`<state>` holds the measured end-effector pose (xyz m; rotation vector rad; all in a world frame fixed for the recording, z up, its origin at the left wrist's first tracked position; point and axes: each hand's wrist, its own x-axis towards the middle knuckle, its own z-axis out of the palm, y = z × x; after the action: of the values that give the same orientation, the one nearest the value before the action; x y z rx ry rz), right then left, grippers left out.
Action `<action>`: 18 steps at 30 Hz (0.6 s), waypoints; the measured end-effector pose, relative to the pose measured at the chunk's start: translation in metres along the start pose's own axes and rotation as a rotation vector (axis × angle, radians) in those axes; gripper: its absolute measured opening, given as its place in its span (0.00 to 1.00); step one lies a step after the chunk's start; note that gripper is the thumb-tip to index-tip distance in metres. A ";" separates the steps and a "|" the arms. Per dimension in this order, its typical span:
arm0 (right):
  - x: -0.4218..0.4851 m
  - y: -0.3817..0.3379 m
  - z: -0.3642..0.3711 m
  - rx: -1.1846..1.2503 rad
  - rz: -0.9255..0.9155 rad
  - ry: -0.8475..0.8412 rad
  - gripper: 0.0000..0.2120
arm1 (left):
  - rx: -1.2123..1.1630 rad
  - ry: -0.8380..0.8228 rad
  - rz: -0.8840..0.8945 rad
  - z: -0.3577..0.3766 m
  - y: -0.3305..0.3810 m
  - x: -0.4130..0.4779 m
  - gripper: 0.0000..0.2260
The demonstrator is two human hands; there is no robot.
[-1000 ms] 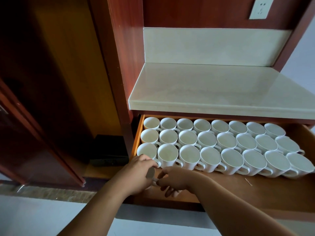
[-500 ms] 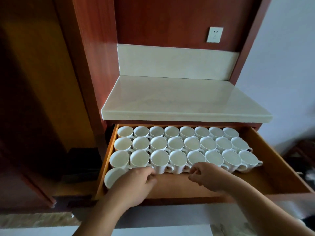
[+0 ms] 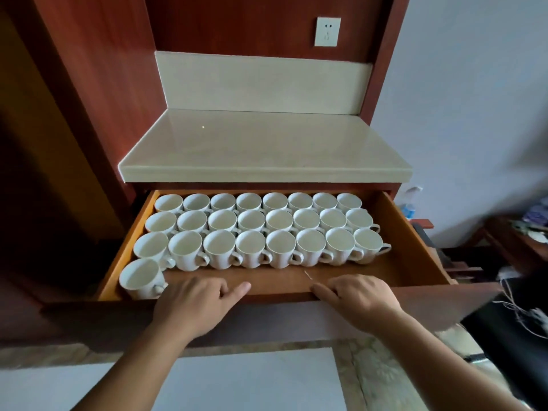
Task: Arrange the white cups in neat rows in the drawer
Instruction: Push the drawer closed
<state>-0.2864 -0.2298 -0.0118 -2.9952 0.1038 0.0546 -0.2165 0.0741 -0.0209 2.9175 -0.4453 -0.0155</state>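
Observation:
A wooden drawer [image 3: 415, 250] stands pulled out below a pale stone counter. Several white cups [image 3: 252, 229] fill it in three neat rows, handles pointing right. One more white cup [image 3: 141, 277] stands alone at the front left corner, starting a fourth row. My left hand [image 3: 194, 304] rests on the drawer's front edge just right of that single cup, fingers curled over the edge, holding no cup. My right hand [image 3: 357, 301] rests on the same front edge further right, fingers over the rim, also holding no cup.
The stone counter [image 3: 264, 149] overhangs the back of the drawer. A white wall socket [image 3: 327, 31] sits above it. Red-brown cabinet panels [image 3: 98, 93] stand to the left. At the right are a low table with clutter [image 3: 522, 235] and cables [image 3: 516, 304].
My left hand has let go of the single cup at the front left and both hands have drawn back to the drawer's front edge. The view has shifted right and back.

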 end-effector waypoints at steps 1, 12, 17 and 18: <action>-0.002 -0.001 0.004 -0.025 -0.011 0.045 0.29 | 0.013 -0.004 0.000 0.001 -0.001 -0.001 0.36; 0.007 0.007 0.015 -0.129 -0.040 0.158 0.34 | 0.067 -0.006 0.057 0.003 0.002 0.007 0.38; 0.025 0.010 0.016 -0.108 -0.044 0.167 0.35 | 0.080 0.014 0.080 0.004 -0.003 0.024 0.38; 0.029 0.010 0.017 -0.108 -0.045 0.174 0.35 | 0.086 0.014 0.083 0.004 -0.004 0.028 0.39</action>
<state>-0.2590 -0.2389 -0.0314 -3.1032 0.0529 -0.2123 -0.1884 0.0688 -0.0252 2.9777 -0.5777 0.0365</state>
